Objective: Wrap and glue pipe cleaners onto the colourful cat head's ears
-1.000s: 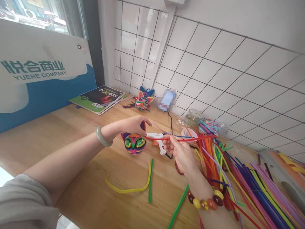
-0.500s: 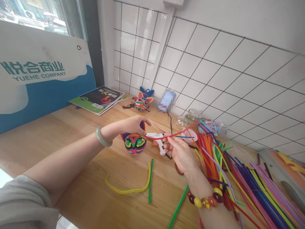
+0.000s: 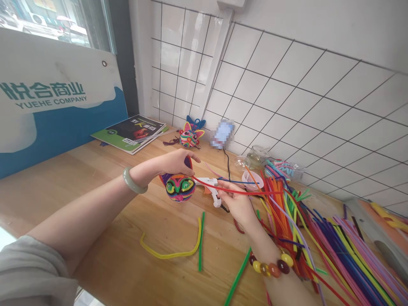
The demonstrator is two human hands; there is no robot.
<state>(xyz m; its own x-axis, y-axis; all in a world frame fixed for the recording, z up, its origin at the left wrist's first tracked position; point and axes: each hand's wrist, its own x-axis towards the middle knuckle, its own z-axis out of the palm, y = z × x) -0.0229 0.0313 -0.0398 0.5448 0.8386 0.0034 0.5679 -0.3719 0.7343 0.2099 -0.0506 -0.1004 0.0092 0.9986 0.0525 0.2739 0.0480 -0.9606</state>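
Observation:
My left hand (image 3: 174,163) is closed over the top of a colourful pipe-cleaner cat head (image 3: 179,188), holding it just above the wooden table (image 3: 105,212). My right hand (image 3: 236,204) pinches a red pipe cleaner (image 3: 242,191) that runs from the cat head's right side out to the right. A white glue gun (image 3: 212,189) lies on the table between the two hands, partly hidden behind the right hand.
A big pile of coloured pipe cleaners (image 3: 321,238) covers the table's right side. Loose yellow (image 3: 172,253) and green (image 3: 201,242) pipe cleaners lie in front. A second cat head (image 3: 190,137), booklets (image 3: 130,131) and a blue sign (image 3: 47,106) stand at the back by the tiled wall.
My left hand has lifted the cat head slightly. The red pipe cleaner's far end swung up and then back down to nearly level, and my right hand shifted a little lower.

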